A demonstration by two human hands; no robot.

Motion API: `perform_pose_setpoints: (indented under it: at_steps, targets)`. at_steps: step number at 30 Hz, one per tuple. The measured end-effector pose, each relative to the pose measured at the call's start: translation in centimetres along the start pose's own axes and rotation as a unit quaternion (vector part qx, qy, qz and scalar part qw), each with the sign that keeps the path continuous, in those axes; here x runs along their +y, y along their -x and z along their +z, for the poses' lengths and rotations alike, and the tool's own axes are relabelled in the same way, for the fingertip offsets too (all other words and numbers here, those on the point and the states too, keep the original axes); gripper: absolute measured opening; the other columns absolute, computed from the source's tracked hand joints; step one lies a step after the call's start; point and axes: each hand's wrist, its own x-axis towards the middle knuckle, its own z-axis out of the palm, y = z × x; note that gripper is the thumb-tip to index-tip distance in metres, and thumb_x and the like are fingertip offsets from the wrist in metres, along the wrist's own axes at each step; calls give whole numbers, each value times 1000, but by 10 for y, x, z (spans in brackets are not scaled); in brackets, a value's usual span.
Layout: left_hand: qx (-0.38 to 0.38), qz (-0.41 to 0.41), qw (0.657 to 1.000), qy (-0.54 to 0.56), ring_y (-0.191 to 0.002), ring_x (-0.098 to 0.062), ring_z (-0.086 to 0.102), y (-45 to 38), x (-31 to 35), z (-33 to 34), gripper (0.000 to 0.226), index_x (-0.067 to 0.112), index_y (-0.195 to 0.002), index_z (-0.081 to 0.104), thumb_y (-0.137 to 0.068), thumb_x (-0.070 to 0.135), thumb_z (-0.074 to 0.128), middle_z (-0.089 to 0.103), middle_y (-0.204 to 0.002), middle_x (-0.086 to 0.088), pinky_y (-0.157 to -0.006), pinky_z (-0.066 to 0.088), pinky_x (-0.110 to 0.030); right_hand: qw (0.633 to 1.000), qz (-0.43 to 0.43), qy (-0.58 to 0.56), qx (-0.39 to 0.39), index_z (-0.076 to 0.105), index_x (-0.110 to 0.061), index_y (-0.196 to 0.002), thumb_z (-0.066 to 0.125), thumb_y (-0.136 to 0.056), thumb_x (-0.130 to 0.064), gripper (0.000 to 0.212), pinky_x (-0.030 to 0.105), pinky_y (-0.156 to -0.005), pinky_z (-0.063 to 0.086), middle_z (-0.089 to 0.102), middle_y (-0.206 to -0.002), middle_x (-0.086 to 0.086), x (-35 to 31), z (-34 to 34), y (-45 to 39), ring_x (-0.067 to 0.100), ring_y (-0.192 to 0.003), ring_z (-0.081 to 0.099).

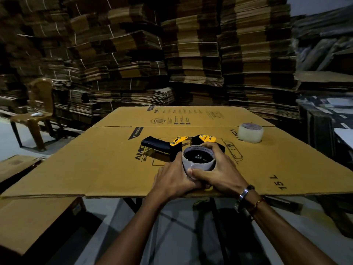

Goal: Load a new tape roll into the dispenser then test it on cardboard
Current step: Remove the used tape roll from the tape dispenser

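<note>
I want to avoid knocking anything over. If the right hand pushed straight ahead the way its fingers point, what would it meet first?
The right hand is wrapped round the tape core, so it meets that at once. Beyond it lies the dispenser, judging loosely, since depth is unclear.

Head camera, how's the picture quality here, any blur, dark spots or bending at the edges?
Head view: dim overall; the cardboard sheet is the brightest area, the floor underneath falls into shadow. Wide-angle bending curves the cardboard stacks and chair; the right edge smears. The left hand, right hand, dispenser and spare tape roll stay fairly sharp.
</note>
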Motion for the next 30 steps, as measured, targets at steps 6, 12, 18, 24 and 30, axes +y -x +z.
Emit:
perform_pose_setpoints:
  at_steps: [6, 12, 18, 24, 30]
  targets:
    - [0, 7, 1000, 31, -113, -23, 64, 2, -1, -2, 102, 47, -141, 31, -51, 72, 73, 67, -125, 9, -94, 54, -45, 999, -32, 40, 12, 45, -34, -130, 78, -61, -64, 82, 27, -94, 53, 63, -122, -15, -5, 2, 2, 6, -111, 62]
    - [-15, 2, 1000, 21, -110, -25, 65, 4, 2, -4, 101, 47, -140, 28, -51, 74, 68, 67, -124, 6, -93, 54, -43, 998, -34, 31, 37, 50, -30, -128, 75, -59, -67, 82, 24, -91, 53, 65, -119, -14, -5, 4, 3, 4, -108, 63]
    - [-29, -2, 999, 25, -108, -23, 66, 6, 9, -8, 102, 44, -139, 33, -49, 78, 67, 67, -123, 11, -91, 54, -43, 999, -3, 14, 45, 50, -31, -128, 76, -60, -66, 81, 24, -88, 54, 67, -120, -11, 0, 6, 1, 8, -106, 66]
    - [-29, 8, 998, 47, -108, -20, 66, 6, 7, -10, 100, 51, -141, 28, -56, 67, 77, 66, -124, 14, -92, 54, -42, 1000, -3, -9, 25, 49, -32, -130, 77, -59, -63, 83, 25, -95, 52, 65, -122, -15, 0, 4, 1, 3, -111, 63]
    - [-31, 13, 998, 52, -111, -19, 65, 5, 5, -10, 100, 52, -141, 29, -54, 68, 76, 65, -126, 15, -94, 54, -42, 1000, -4, -21, 1, 47, -34, -130, 84, -63, -56, 80, 37, -101, 52, 64, -124, -16, 1, 2, 1, 3, -115, 62]
